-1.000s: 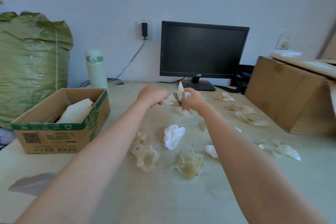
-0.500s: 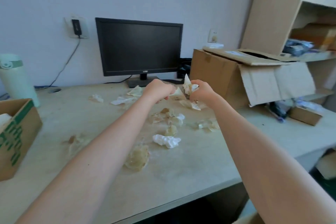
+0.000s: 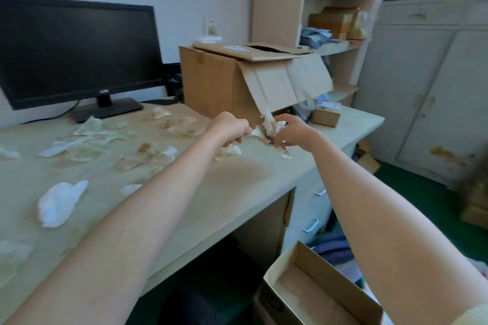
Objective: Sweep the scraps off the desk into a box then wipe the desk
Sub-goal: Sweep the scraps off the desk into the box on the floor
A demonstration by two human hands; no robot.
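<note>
Since a second ago the view has swung hard to the right: the small carton that sat at the desk's left end has gone out of frame, and an open box [image 3: 317, 290] now shows on the floor below the desk's near right corner. Both hands have stayed out over the desk, bunched around the same wad. That swing reads as a search for somewhere to drop the handful — the floor box looks the likely target, though nothing has gone in yet.

At the far left, the desk [image 3: 232, 187] is still thick with scraps [image 3: 79, 145]: translucent yellowish films in front of the monitor [image 3: 76, 47], and a crumpled white tissue [image 3: 59, 202] nearer the front edge. Sweeping has barely started, and wiping is well off.

Further right, the left hand [image 3: 229, 128] is curled nearly to a fist, pinching a pale scrap at its fingertips. Just beside it the right hand [image 3: 293, 130] is closed loosely on a bundle of crumpled film [image 3: 270, 124] that pokes up between the two hands. A flat metallic-looking piece shows under the bundle; I cannot tell what it is.

Behind them stands a large cardboard carton [image 3: 216, 82] with a flap hanging down. The floor box lies well below and nearer than the hands, under the right forearm — the load must come back and down over the desk edge to reach it.
</note>
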